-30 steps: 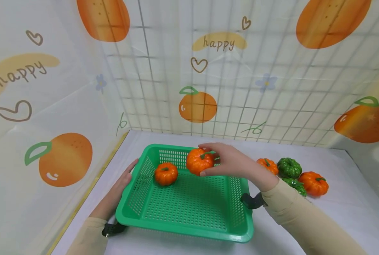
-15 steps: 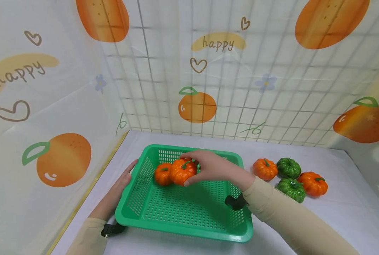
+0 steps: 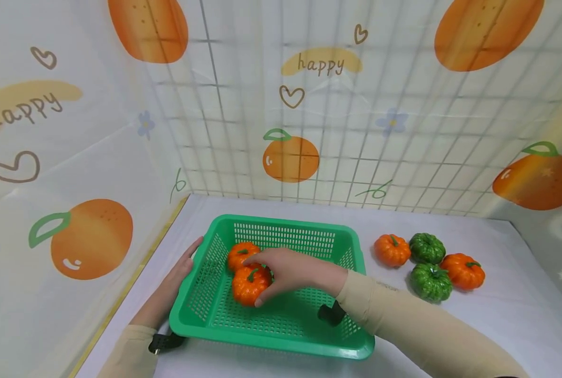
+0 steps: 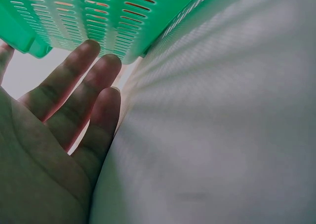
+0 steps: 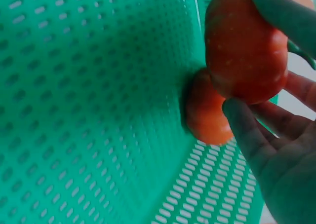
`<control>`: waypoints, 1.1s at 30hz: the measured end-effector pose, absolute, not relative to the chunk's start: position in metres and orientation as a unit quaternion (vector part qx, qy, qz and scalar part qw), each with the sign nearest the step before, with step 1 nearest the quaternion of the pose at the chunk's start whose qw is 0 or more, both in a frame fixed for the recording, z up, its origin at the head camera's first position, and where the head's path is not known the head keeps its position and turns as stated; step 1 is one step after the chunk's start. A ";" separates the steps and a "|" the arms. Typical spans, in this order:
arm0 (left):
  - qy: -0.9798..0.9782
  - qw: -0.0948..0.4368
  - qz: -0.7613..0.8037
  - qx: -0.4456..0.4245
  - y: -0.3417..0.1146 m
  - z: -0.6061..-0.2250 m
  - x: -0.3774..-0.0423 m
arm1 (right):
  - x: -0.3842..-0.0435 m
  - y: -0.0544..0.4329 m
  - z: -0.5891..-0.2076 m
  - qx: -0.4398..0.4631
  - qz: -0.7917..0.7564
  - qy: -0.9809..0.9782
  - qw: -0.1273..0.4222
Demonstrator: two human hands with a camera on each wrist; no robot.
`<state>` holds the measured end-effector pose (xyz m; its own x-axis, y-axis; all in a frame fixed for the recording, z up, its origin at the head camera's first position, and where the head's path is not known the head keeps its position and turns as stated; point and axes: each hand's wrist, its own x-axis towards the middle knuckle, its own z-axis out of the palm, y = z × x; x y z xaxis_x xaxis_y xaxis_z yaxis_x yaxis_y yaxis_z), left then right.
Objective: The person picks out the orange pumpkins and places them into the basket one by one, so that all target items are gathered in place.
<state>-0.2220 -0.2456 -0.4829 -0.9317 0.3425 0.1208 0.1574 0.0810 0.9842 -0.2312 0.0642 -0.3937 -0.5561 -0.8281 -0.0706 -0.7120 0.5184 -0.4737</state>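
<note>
Pumpkins (image 3: 430, 282), orange and green, cluster on the surface (image 3: 512, 294) right of the green basket (image 3: 271, 342). Inside, my right hand (image 3: 288, 270) grips one orange pumpkin (image 3: 249, 289), a second pumpkin (image 3: 236, 255) crowding it; my left hand (image 3: 181, 270) rests straight-fingered alongside.

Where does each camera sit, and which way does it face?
Head: head-worn, facing forward and down over the green basket; left hand, right hand, sleeves show.
Left wrist: worn there, facing the basket's slotted outer wall; left hand shows.
Right wrist: worn there, facing into the basket; right hand shows.
Head and right wrist share the held orange pumpkin.
</note>
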 end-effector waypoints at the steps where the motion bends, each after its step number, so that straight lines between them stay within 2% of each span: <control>1: 0.732 0.070 0.656 0.173 -0.246 -0.483 -0.223 | -0.231 0.062 -0.396 -0.454 -0.199 0.856 0.147; 10: 0.720 0.073 0.666 0.180 -0.247 -0.484 -0.223 | -0.225 0.035 -0.411 -0.494 -0.194 0.831 0.168; 33: 0.728 0.051 0.656 0.192 -0.247 -0.485 -0.220 | -0.216 0.010 -0.422 -0.466 -0.172 0.846 0.193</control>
<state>-0.2200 -0.2465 -0.4849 -0.9212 0.3463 0.1775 0.2122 0.0647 0.9751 -0.2161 0.0097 -0.4225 -0.4905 -0.8556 -0.1653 -0.7226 0.5054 -0.4716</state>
